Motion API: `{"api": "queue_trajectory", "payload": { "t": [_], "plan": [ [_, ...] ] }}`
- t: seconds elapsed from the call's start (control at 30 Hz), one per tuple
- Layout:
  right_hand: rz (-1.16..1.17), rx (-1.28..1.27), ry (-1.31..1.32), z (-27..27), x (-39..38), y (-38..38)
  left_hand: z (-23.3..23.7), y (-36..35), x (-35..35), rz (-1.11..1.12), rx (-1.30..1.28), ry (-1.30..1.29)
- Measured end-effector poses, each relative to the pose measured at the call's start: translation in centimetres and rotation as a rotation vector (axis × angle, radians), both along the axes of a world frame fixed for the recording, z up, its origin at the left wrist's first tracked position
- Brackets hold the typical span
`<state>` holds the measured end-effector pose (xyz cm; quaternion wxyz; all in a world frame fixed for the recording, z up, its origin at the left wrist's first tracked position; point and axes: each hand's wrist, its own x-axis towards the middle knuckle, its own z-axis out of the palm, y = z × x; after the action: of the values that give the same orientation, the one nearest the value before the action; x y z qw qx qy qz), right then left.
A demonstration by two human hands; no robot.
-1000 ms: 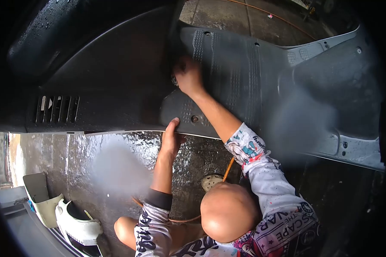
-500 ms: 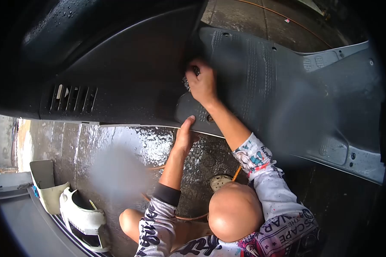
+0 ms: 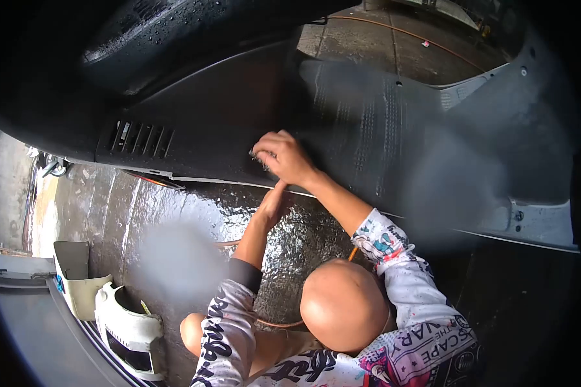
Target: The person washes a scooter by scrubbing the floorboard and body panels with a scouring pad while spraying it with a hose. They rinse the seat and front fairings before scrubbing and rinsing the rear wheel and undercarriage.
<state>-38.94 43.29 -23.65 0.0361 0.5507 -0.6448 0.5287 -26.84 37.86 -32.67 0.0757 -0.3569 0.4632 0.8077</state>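
Note:
A large dark plastic scooter panel [image 3: 219,116] stretches across the view, with a slotted vent on its left part and a ribbed grey footboard section [image 3: 342,129] to the right. My right hand [image 3: 287,158] is closed over the panel near its lower edge. A small glittering scouring pad [image 3: 265,167] shows in bits at its fingertips, mostly hidden by them. Below it, my left hand [image 3: 275,198] grips the panel's lower edge, the thumb near the rim and the other fingers out of sight.
Wet, shiny floor [image 3: 206,213] lies under the panel. At the lower left stand a white scooter cover [image 3: 130,329] and a cream panel [image 3: 87,297]. An orange hose [image 3: 426,42] runs along the floor at the back. My bent knee [image 3: 345,306] is close below the panel.
My right hand has moved left and down across the panel with the scouring pad. The panel appears shifted and turned slightly in view; my left hand stays at its edge.

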Motion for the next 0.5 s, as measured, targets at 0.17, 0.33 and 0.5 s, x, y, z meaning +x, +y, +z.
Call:
{"api": "queue_trajectory", "payload": {
  "t": [0.17,0.33,0.5],
  "plan": [
    [-0.135,-0.160,-0.251,-0.3,4.6,3.6,7.8,-1.3,5.1,-0.271,-0.337,-0.026],
    [-0.259,-0.209,-0.485,-1.4,5.0,4.6,14.7,-1.4,7.2,-0.145,-0.407,-0.015],
    [-0.280,-0.195,-0.552,-0.7,3.5,0.7,22.8,-1.9,4.8,-0.054,-0.505,0.076]
  ]
}}
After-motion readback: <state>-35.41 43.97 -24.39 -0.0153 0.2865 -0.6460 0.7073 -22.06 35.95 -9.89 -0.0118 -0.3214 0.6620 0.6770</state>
